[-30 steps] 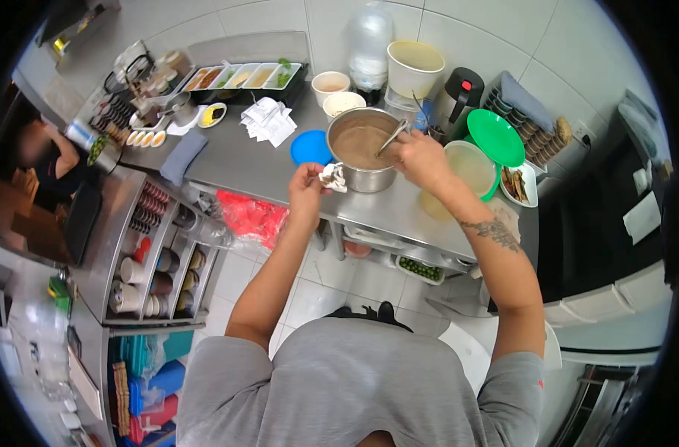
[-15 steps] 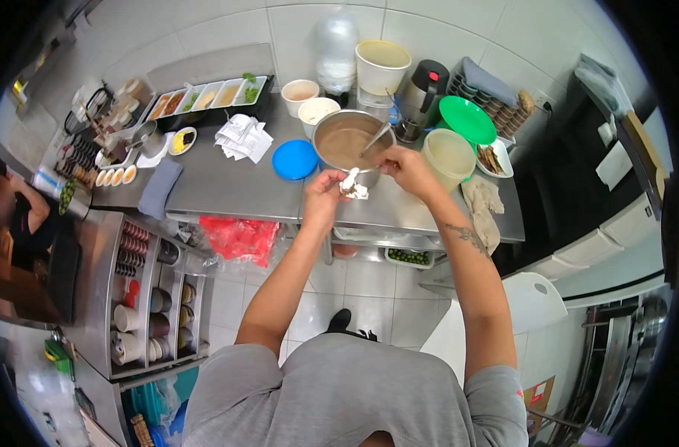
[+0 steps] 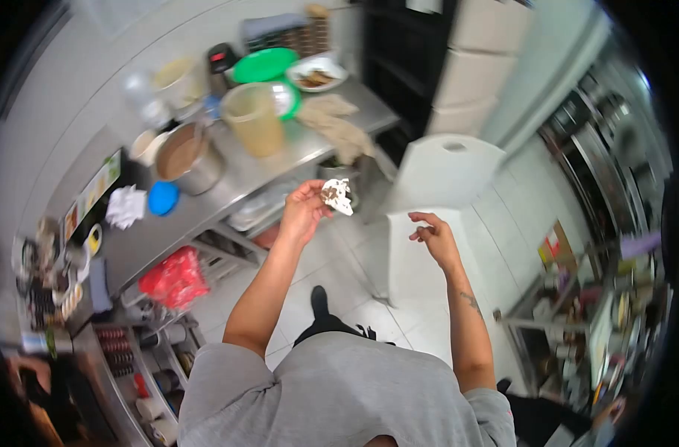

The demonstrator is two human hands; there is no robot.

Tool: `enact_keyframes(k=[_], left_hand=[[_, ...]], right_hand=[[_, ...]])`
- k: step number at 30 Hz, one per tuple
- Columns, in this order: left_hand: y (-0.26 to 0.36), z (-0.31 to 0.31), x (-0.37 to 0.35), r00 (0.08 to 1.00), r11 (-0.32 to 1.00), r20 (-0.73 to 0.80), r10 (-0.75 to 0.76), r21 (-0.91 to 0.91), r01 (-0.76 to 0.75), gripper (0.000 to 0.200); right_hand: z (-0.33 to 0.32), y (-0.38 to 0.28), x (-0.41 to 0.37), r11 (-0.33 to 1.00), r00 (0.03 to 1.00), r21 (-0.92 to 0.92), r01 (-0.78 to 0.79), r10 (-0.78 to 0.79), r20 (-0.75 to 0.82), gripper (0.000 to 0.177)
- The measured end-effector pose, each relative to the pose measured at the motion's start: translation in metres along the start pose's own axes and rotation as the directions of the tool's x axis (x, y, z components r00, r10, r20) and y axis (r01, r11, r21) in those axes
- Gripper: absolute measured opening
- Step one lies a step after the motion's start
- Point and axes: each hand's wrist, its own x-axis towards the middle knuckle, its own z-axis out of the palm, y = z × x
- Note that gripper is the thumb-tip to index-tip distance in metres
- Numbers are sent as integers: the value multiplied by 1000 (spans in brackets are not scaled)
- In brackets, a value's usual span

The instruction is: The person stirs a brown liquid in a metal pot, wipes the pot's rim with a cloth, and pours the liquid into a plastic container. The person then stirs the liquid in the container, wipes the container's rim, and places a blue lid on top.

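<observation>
Steel counter point(image 3: 209, 200) behind; left hand point(image 3: 304, 212) in pinch on crumpled stained tissue point(image 3: 337, 195); right hand point(image 3: 434, 237) half-open, empty.

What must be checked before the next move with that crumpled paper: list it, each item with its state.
1. Left hand grips the crumpled paper: ok, pinched at the fingertips.
2. Right hand free: ok, empty, fingers loosely curled.
3. Paper away from the pot: ok, held off the steel table, above the floor.
4. White container within reach: ok, it seems, just beyond both hands.
5. Its top hole open: cannot tell.
</observation>
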Motion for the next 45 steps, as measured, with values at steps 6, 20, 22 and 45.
enact_keyframes(k=[6,20,22,45], left_hand=[[-124,173,-7,945,971,228,-235,90,219,17],[-311,340,17,819,850,256,-513,283,444,23],[-335,354,35,811,839,240,-533,272,471,21],[-539,750,158,713,838,441,-545,313,447,13]], right_hand=[[-150,57,-175,655,962,751,86,141,-233,50],[-387,85,-312,952,496,264,156,155,-854,36],[-436,62,-321,988,397,95,123,39,-917,35],[-1072,-137,-631,529,-439,37,-848,-661,-609,61]])
